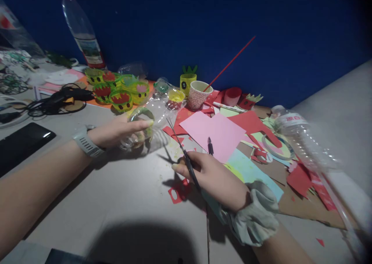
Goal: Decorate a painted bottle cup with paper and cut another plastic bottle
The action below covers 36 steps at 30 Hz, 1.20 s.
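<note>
Around a clear plastic bottle piece (158, 139), my left hand (124, 130) is closed, with the thumb stretched along its open rim. My right hand (207, 173) grips black-handled scissors (187, 161), their slim blades pointing up and away, slightly parted and near the bottle piece without clearly touching it. Just beyond lie clear plastic (164, 107) and a yellow plastic cup (176, 97). Red paper scraps (178, 192) are below the scissors. A pink paper sheet (216, 130) with a black pen tip (209, 144) sits beyond my right hand.
Several decorated yellow-green plastic cups (121, 100) stand at back left, near a tall bottle (84, 35). A patterned cup (197, 95) holds a red stick. Tape (279, 148) and a clear bottle (305, 136) lie right. A black phone (24, 146) and cables (58, 99) are left.
</note>
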Tool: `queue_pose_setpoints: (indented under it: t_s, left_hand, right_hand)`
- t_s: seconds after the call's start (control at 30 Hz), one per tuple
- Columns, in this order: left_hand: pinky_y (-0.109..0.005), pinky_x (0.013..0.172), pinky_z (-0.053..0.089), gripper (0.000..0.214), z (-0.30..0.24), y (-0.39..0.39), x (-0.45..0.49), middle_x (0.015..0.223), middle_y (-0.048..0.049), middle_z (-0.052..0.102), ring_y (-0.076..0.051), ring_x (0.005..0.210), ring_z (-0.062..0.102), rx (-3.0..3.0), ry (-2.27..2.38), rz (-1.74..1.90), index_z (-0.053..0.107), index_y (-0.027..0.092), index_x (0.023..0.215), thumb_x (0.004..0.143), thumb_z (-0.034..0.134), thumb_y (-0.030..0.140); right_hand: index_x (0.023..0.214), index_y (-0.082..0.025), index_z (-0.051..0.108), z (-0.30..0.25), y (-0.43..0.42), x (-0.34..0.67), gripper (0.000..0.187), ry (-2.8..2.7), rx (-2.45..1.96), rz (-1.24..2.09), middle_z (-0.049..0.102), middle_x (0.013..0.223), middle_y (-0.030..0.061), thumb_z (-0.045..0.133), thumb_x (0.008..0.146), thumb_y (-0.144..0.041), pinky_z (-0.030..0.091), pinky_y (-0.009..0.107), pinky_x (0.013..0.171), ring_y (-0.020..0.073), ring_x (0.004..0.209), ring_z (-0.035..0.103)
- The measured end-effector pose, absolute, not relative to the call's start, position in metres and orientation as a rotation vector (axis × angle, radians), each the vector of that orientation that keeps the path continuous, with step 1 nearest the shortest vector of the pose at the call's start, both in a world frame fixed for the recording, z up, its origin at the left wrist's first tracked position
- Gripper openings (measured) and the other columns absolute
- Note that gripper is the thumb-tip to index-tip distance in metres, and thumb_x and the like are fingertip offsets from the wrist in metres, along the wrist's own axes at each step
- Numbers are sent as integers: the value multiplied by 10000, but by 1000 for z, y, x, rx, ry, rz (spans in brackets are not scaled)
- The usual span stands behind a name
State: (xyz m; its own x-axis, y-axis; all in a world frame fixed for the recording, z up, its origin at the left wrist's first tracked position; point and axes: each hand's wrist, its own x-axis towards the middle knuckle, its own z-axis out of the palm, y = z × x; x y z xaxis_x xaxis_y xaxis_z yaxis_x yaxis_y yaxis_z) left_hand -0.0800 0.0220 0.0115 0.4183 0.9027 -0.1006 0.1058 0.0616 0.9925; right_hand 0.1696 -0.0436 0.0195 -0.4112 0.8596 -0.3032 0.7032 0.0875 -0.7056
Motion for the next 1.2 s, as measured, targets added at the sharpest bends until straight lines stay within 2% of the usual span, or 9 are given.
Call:
queue_pose_setpoints:
  t_s: [0.07,0.13,0.23,0.3,0.57,0.87,1.0,1.2]
  left_hand:
    - [-215,468,422,414,10,19,-80,588,6,572,-97,468,516,1288,908,768,530,121,919,795,536,516]
    - [-219,433,423,499,8,17,-78,597,-2,587,-114,454,539,1202,827,757,504,140,966,751,538,589]
    - [-215,425,439,600,3,16,-75,727,-22,615,-115,484,565,1119,721,782,496,171,990,660,579,665]
    - [-209,398,428,629,-1,16,-74,771,-33,616,-113,474,567,1082,663,784,499,174,1018,664,552,691]
    - [-185,376,395,578,-6,16,-73,612,-5,588,-106,442,539,984,599,740,513,148,1054,745,521,637]
    - [-162,346,358,574,-8,19,-74,601,-18,599,-102,433,531,952,678,772,518,152,1035,709,583,620]
    - [-168,345,360,574,-7,20,-72,579,-11,599,-86,389,494,960,704,806,513,154,1056,711,597,605]
    - [-168,336,329,480,-10,23,-73,617,-13,579,-82,396,476,1048,781,824,542,166,989,724,598,562]
  right_hand:
    - [756,-188,498,22,-44,168,462,-2196,-1577,1111,520,682,-17,430,821,-640,308,244,532,128,597,475]
    - [752,-196,465,24,-46,165,412,-2231,-1589,918,519,697,-17,478,816,-603,300,251,538,138,612,467]
    - [722,-205,395,25,-49,163,396,-2259,-1615,684,508,707,-18,547,788,-565,286,259,537,144,610,442]
    - [721,-209,377,25,-50,163,389,-2265,-1625,640,513,722,-14,557,787,-547,287,262,540,149,615,444]
    - [723,-212,385,25,-49,163,353,-2285,-1673,631,534,733,-9,586,774,-498,291,266,548,165,638,472]
    - [705,-205,403,26,-49,162,279,-2279,-1687,638,540,714,-2,599,757,-397,283,259,538,156,622,469]
    - [707,-207,405,26,-49,162,325,-2250,-1716,668,546,707,-1,578,768,-476,275,258,531,159,610,466]
    - [717,-207,430,28,-51,163,383,-2206,-1724,762,567,706,-8,587,754,-554,273,248,520,147,595,468]
